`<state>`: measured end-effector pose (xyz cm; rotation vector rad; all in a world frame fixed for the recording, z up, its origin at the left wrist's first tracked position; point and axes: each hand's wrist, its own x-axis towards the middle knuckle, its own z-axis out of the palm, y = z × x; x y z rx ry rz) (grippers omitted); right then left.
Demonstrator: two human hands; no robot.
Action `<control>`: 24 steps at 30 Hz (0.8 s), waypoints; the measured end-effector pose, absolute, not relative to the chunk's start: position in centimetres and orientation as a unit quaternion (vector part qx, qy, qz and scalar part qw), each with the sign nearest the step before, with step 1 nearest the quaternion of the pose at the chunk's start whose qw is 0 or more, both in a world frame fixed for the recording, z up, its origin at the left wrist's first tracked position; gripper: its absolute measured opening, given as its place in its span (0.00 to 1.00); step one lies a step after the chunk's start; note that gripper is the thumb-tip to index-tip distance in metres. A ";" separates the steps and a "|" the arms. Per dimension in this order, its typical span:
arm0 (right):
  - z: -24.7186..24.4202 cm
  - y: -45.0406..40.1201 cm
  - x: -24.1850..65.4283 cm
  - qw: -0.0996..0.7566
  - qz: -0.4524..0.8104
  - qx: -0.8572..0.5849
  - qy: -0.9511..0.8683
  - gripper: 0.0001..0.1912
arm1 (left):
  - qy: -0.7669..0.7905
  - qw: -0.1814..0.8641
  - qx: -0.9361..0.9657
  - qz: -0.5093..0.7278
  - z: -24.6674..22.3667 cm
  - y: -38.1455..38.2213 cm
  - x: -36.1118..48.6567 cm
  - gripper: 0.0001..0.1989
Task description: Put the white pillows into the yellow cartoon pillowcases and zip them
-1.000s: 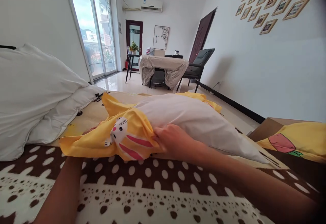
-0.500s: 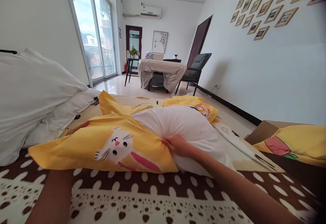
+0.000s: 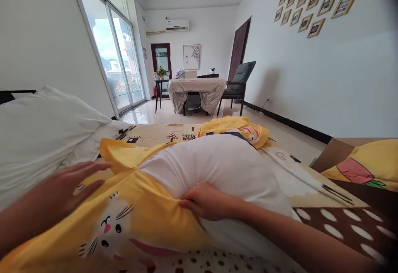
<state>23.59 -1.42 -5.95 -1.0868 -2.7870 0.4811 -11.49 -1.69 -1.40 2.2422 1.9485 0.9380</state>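
Along the near edge of the bed (image 3: 348, 231), our right hand (image 3: 205, 201) pinches the yellow pillowcase (image 3: 152, 211) against the white pillow (image 3: 224, 161) while our left hand (image 3: 70, 184) spreads wide, so a loosening pinch could let the cloth slip back.

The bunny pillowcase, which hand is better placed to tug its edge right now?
Probably the right hand: it grips the edge of the yellow pillowcase, right beside the white pillow. The left hand is open near the cloth, with no visible grip on it.
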 end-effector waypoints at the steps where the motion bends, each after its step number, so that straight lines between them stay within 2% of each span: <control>1: -5.4 -1.1 23.3 0.039 0.160 -0.349 -0.923 0.18 | 0.577 0.028 0.771 0.267 -1.7 -2.7 -8.7 0.20; 3: -3.9 -0.4 23.3 0.005 0.174 -0.325 -0.929 0.17 | 0.422 0.028 0.896 0.132 -3.0 -3.9 -3.1 0.24; 4: -3.0 -0.1 23.4 -0.011 0.188 -0.312 -0.931 0.16 | 0.380 0.013 0.918 0.108 -3.7 -4.1 -0.7 0.27; 6: -1.1 0.5 24.2 -0.036 0.224 -0.290 -0.930 0.10 | 0.355 -0.013 0.931 0.081 -4.8 -3.8 2.8 0.24; 8: 0.4 1.4 25.1 -0.013 0.220 -0.289 -0.932 0.06 | 0.357 -0.033 0.931 0.062 -5.2 -3.2 4.5 0.19; 12: 0.6 4.0 26.0 0.098 0.010 -0.326 -0.940 0.31 | 0.343 -0.065 0.937 0.020 -4.6 -3.1 4.8 0.14; 14: -1.3 5.3 25.2 0.066 -0.033 -0.340 -0.938 0.40 | 0.332 -0.078 0.940 0.013 -4.2 -3.2 4.5 0.12; 15: -2.4 5.8 24.5 0.040 -0.028 -0.344 -0.938 0.42 | 0.324 -0.082 0.942 0.011 -4.1 -3.2 4.3 0.13; 19: -6.4 6.1 21.0 0.015 -0.031 -0.338 -0.941 0.36 | 0.283 -0.092 0.955 -0.012 -4.1 -2.5 4.3 0.15; 24: -6.1 5.3 18.1 -0.040 -0.079 -0.326 -0.941 0.20 | 0.262 -0.103 0.960 -0.011 -3.1 -2.2 5.9 0.21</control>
